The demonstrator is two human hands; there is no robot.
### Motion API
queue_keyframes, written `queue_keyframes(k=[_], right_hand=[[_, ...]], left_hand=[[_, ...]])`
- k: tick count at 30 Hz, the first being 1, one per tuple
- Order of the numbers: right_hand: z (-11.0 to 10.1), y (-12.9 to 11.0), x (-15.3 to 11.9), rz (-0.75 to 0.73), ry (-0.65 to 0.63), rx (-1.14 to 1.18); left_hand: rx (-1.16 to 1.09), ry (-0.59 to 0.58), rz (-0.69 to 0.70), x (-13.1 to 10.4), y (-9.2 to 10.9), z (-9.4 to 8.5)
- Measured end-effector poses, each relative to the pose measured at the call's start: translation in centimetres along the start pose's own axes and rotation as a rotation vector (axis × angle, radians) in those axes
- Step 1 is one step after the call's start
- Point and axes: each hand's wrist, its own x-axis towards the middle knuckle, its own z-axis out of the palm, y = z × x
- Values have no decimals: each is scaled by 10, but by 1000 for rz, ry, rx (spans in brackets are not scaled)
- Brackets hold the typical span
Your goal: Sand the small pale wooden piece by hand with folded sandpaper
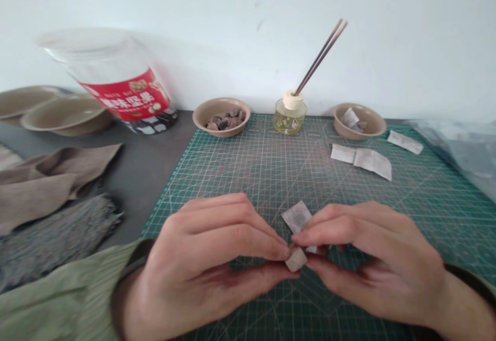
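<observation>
Between the fingertips of both hands is a small beige-grey piece (296, 259). My left hand (217, 258) pinches its left side with thumb and fingers. From the other side my right hand (372, 258) holds it with thumb and index finger, and a bit of pale material shows beneath those fingers. Just behind the fingertips a pale square of paper (297, 216) lies on the green cutting mat (248, 175). Whether that paper joins the piece in the hands cannot be made out.
Along the wall stand a bowl of brown lumps (199, 116), a reed diffuser (290, 116) and a bowl with paper pieces (377, 126). Paper strips (372, 162) lie at right, near plastic (468, 144). Left are a large jar (124, 88), bowls (70, 116) and cloths (58, 232).
</observation>
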Motion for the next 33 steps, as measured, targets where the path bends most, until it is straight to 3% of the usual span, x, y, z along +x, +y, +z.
queue_keyframes(k=[33], right_hand=[[-1,8,-2,-7,-73,116]], left_hand=[[60,-88,-21,0,2,-8]])
